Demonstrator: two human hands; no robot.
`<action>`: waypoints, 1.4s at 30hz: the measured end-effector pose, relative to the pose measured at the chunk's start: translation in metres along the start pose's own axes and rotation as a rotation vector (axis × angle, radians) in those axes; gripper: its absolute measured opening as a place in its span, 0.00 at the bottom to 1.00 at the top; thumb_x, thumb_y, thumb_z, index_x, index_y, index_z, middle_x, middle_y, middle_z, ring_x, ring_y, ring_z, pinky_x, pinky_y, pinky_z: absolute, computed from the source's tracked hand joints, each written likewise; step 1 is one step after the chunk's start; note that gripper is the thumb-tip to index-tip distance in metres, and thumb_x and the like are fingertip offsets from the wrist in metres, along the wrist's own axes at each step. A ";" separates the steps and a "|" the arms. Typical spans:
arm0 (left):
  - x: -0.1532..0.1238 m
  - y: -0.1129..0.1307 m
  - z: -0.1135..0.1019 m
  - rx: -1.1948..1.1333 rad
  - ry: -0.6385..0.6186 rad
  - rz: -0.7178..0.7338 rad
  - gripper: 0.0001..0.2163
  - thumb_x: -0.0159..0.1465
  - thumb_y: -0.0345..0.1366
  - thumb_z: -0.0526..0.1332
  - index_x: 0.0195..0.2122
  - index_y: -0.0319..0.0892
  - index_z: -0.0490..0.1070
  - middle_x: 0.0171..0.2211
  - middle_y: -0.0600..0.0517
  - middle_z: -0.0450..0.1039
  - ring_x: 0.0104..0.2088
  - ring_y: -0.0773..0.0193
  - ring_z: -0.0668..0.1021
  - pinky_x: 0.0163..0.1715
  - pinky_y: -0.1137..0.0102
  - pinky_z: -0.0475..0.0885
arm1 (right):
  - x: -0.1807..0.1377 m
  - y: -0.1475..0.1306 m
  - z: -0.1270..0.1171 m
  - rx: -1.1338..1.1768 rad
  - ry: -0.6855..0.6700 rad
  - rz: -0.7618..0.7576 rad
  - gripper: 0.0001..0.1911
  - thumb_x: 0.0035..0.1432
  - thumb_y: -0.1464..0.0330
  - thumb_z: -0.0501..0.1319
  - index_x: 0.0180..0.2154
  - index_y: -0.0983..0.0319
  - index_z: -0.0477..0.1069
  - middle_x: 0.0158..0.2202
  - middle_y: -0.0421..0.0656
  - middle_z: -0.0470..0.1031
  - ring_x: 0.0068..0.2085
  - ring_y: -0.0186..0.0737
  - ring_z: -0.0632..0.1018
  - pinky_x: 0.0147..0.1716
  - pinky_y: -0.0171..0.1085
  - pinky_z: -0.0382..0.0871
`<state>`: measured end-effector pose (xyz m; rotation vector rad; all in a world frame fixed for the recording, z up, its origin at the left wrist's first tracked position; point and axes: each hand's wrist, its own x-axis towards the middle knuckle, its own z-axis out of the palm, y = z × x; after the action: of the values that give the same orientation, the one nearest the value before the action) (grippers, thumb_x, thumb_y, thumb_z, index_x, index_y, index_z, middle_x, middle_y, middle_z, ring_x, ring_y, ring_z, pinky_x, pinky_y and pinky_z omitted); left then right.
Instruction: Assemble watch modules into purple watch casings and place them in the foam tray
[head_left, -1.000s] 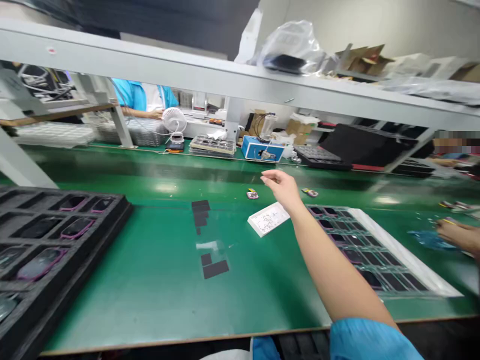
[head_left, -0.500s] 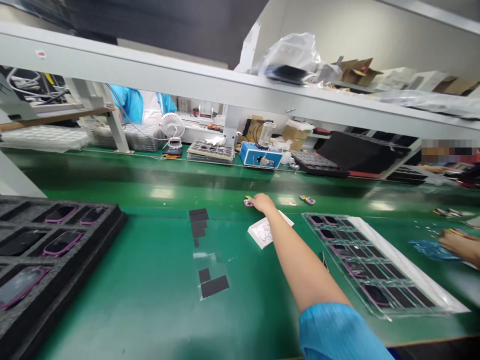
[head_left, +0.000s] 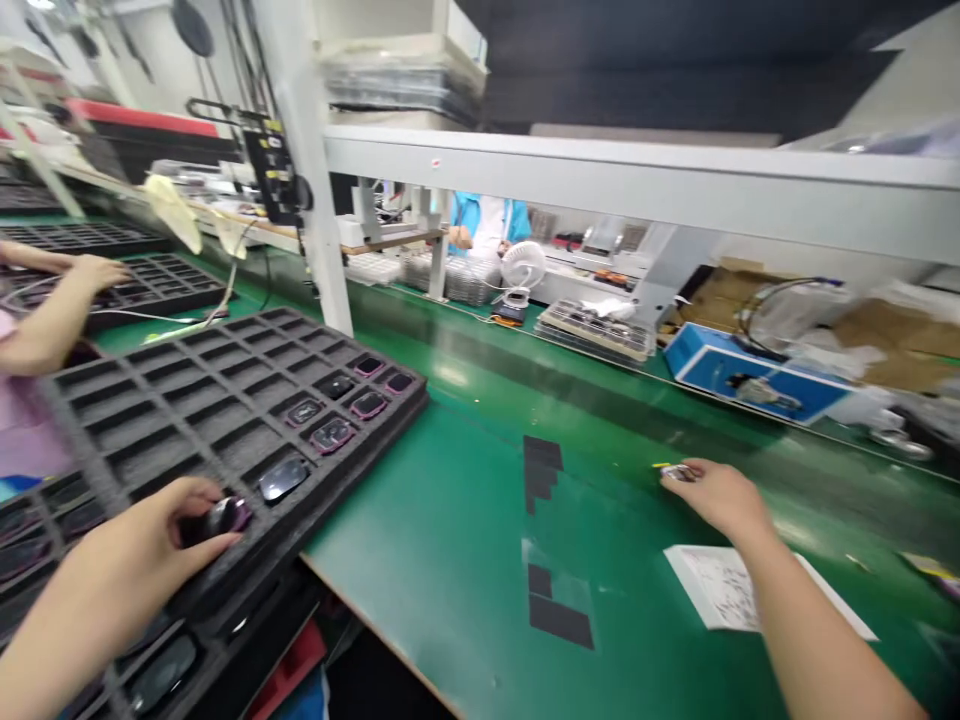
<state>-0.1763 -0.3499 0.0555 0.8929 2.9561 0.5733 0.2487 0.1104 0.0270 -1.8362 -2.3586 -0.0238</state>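
In the head view at lower left, my left hand reaches over a black foam tray. Its thumb and fingers grip a glossy dark watch screen with a purple frame, held at a slant over a compartment. Beside it a loose dark glass piece lies in the tray, with several purple-framed watch screens farther along. At right, my right hand is closed on a small silvery part with a yellow tab, at the green bench. Under the right forearm is a white printed pad.
Clear film with black patches lies on the green bench. A blue box device, a small white fan and stacked trays stand behind. A metal post rises behind the tray. Another person's hand is at far left.
The view has swung left, bringing the whole foam tray and my left hand into sight, now gripping a watch screen. My right hand stays on the small part by the pad.
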 end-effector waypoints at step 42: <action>-0.039 0.246 0.086 -1.088 -1.190 0.728 0.24 0.49 0.35 0.70 0.49 0.41 0.72 0.45 0.45 0.76 0.46 0.54 0.76 0.48 0.60 0.70 | -0.196 -0.117 -0.006 0.710 0.673 -0.797 0.27 0.52 0.73 0.63 0.54 0.59 0.62 0.44 0.49 0.72 0.44 0.47 0.73 0.43 0.48 0.71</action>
<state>-0.0026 -0.1516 0.0554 1.3505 0.9847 0.9767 0.1826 -0.1081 0.0168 -0.4183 -2.0287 0.0813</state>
